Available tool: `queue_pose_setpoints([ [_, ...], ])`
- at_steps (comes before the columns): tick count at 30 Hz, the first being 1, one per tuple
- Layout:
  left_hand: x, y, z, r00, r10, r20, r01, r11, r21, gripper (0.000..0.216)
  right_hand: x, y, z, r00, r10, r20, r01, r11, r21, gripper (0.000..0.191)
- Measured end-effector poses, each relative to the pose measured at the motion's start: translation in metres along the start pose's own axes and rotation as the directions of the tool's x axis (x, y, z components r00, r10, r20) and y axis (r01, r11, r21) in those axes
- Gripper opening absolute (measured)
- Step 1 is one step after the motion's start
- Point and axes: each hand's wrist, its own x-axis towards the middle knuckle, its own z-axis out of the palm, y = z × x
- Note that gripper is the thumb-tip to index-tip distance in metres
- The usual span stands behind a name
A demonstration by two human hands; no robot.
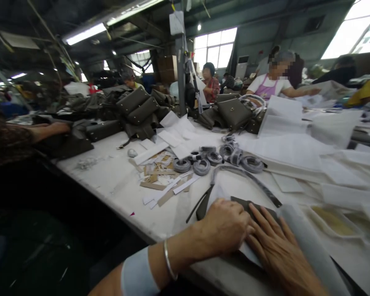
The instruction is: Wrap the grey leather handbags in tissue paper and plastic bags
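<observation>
My left hand (225, 226), with a silver bangle on its wrist, lies curled on a dark olive bag piece (243, 204) half wrapped in white paper (217, 192) at the near table edge. Its fingertips are tucked under, hidden from me. Beside it my right hand (277, 246) lies flat with fingers stretched out, pressing on the same dark piece and the paper. A grey strap (249, 181) arcs out from the piece toward the table's middle.
Coiled grey straps (216, 158) sit mid-table beside card and paper scraps (163, 176). Stacked olive handbags (138, 111) stand at the back, white paper sheets (296, 139) spread to the right. Another person's arm (46, 131) rests at left; several workers sit across the white table (111, 176).
</observation>
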Motion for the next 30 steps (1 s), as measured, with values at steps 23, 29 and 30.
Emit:
queue_pose_setpoints([
  [23, 0.026, -0.007, 0.020, 1.000, 0.025, 0.012, -0.024, 0.997, -0.077, 0.074, -0.014, 0.024, 0.013, 1.000, -0.017, -0.021, 0.019, 0.998, 0.063, 0.048],
  [29, 0.004, 0.010, 0.052, 0.998, -0.057, 0.032, 0.062, 0.975, -0.214, 0.090, 0.005, 0.075, -0.012, 0.984, 0.130, 0.123, -0.148, 0.978, 0.148, 0.046],
  [30, 0.003, 0.009, 0.054, 0.997, -0.060, 0.046, 0.068, 0.976, -0.207, 0.088, 0.008, 0.081, -0.017, 0.982, 0.146, 0.123, -0.161, 0.979, 0.124, 0.046],
])
